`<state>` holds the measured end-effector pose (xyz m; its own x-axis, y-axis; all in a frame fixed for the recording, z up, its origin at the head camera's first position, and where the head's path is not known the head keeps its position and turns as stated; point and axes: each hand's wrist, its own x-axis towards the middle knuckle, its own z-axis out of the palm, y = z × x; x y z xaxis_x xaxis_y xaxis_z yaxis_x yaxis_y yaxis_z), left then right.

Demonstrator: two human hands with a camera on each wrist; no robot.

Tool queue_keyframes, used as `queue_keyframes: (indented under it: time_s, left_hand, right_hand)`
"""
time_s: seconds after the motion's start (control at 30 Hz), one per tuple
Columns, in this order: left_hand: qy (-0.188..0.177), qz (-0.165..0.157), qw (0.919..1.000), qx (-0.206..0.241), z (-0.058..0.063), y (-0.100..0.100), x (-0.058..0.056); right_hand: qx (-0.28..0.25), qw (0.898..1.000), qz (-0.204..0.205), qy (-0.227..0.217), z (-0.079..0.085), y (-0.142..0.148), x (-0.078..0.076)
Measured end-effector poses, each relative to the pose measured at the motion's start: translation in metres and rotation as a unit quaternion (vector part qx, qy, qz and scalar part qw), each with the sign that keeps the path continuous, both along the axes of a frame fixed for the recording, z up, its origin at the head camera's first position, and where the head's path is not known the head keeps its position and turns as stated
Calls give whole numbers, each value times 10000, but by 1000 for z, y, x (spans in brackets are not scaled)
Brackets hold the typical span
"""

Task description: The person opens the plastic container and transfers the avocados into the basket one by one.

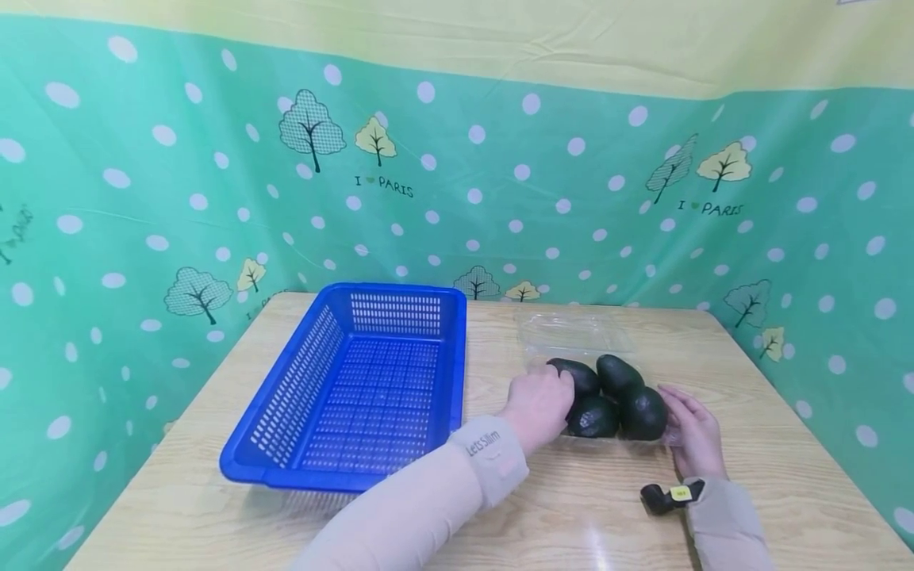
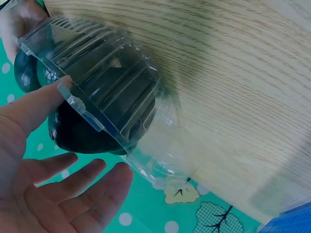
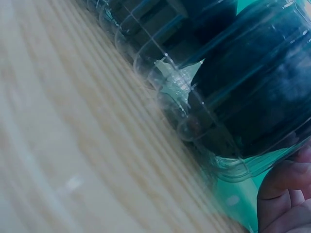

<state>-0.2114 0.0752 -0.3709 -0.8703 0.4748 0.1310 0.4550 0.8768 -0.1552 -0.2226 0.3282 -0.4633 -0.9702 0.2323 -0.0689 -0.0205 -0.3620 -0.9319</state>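
Note:
Several dark avocados point(image 1: 594, 417) sit close together in a clear plastic clamshell box point(image 2: 116, 92) on the right half of the table. Its transparent lid point(image 1: 574, 331) lies folded back behind them. My left hand point(image 1: 539, 404) is at the box's left end, beside the left avocados. In the left wrist view its thumb touches the box's edge, while the other fingers are spread and loosely bent near an avocado point(image 2: 82, 131). At the opposite end, my right hand point(image 1: 696, 432) holds the side of the box; in the right wrist view, bent fingers point(image 3: 284, 194) show against its corner.
A blue perforated plastic basket point(image 1: 460, 381) stands on the table to the left. The wooden tabletop point(image 1: 571, 515) ends at a green dotted curtain point(image 1: 428, 214) behind. A small black device point(image 1: 667, 498) is by the right wrist.

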Motion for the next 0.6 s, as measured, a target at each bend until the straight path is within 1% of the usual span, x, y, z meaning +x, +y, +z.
queue_keyframes:
  time_s: [0.23, 0.4, 0.6]
  left_hand:
    - [78, 28, 9994, -336, -6, 4, 0]
    - [172, -51, 9985, -515, -9, 6, -1]
    - [229, -27, 9980, -586, -9, 8, 1]
  right_hand:
    - [38, 10000, 23, -20, 2, 1, 1]
    - [18, 10000, 78, -52, 2, 2, 3]
    - [-20, 9999, 108, -56, 3, 2, 3]
